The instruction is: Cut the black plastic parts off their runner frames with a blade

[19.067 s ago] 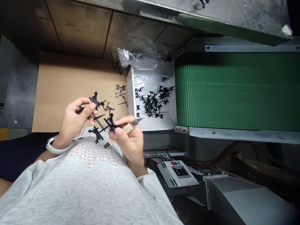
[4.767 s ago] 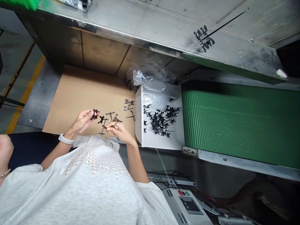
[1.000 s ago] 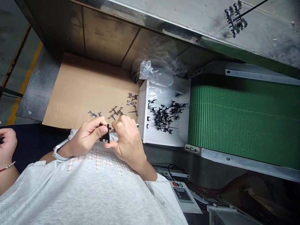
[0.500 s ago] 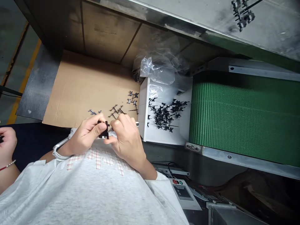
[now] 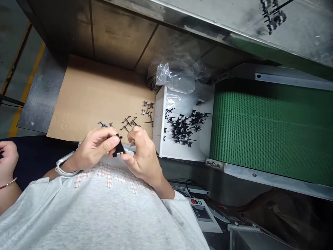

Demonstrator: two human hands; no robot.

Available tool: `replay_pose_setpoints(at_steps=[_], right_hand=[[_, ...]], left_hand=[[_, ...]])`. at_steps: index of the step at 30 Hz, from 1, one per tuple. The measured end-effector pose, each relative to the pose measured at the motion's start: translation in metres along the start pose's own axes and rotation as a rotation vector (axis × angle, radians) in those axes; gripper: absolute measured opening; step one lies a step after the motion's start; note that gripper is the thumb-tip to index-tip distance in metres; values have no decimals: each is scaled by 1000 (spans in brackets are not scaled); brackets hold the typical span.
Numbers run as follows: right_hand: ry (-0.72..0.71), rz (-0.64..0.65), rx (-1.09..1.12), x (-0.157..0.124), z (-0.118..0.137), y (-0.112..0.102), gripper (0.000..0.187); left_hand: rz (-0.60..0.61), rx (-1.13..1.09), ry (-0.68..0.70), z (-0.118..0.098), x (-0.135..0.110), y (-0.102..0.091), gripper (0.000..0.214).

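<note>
Black moulded plastic part (image 5: 119, 147) sits just below the middle of the view, pinched between both hands; against half a second earlier, it has tilted and shifted slightly toward the right hand. At the far edge, at 9 o'clock from it, another person's hand (image 5: 7, 156) lies well apart. The person's left hand (image 5: 93, 147), with a white band (image 5: 63, 165) at the wrist, grips the part between thumb and fingers. The right hand (image 5: 144, 161) closes on its other side; anything else in that hand is hidden. At 11 o'clock lies a cardboard sheet (image 5: 85, 93), with loose black parts (image 5: 130, 122) at 1 o'clock. A white tray (image 5: 159, 139) holding a heap of more stands at 2 o'clock, beside a green conveyor belt (image 5: 260, 135) at 3 o'clock.
</note>
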State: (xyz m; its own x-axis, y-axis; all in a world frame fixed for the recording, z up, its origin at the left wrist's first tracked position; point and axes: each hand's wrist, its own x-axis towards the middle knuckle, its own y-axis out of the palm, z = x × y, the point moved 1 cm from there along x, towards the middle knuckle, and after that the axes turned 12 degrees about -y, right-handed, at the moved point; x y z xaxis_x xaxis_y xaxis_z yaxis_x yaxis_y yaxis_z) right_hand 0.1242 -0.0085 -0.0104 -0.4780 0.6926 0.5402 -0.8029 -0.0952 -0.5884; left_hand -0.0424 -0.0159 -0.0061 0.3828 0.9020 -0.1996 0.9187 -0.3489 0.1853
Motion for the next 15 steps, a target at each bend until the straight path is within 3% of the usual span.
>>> replay_pose_setpoints(at_steps=[5,8,11,15], right_hand=[[128,-16,336,-1,-1,-2,26],[209,-25,502,-1,-1,-2,24],[282,-29,579,1,-2,-2,28],[356,60,648,4,-7,-4,33]], left_hand=[[-16,52,-61,-9,0,-1,32],[10,51,-150,-12,2,-2,32],[114,6,-240,-12,4,-5,25],[238,-18,-326,-11,8,-9,27]])
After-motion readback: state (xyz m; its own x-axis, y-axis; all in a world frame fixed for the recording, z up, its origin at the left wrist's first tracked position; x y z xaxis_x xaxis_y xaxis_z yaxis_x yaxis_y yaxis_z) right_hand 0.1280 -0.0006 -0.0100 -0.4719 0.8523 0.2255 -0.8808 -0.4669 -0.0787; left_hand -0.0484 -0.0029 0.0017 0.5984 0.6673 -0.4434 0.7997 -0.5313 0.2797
